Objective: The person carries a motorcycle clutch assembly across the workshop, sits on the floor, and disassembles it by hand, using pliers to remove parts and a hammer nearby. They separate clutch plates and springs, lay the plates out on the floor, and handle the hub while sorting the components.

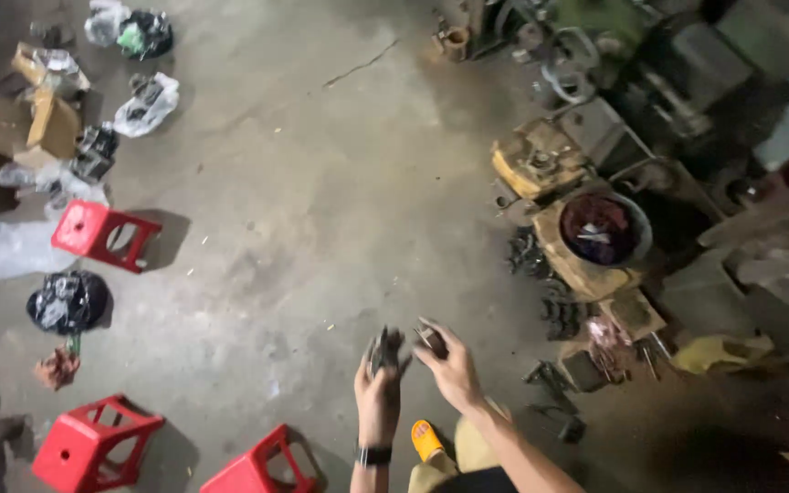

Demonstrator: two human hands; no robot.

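Standing over a grey concrete floor [321,201], I hold both hands up in front of me. My left hand [378,393], with a dark band on its wrist, grips a dark, greasy metal part [385,347]. A few centimetres to the right, my right hand [451,365] pinches a small dark piece [431,340] at its fingertips. The two pieces are close together but apart. Below my hands an orange slipper [426,440] on my foot shows.
Three red plastic stools [102,236] [93,445] [257,467] stand at left and bottom. Black and clear bags [68,301] and cardboard boxes [43,123] line the left edge. Yellowish engine housings [586,237] and loose metal parts [559,374] crowd the right side.
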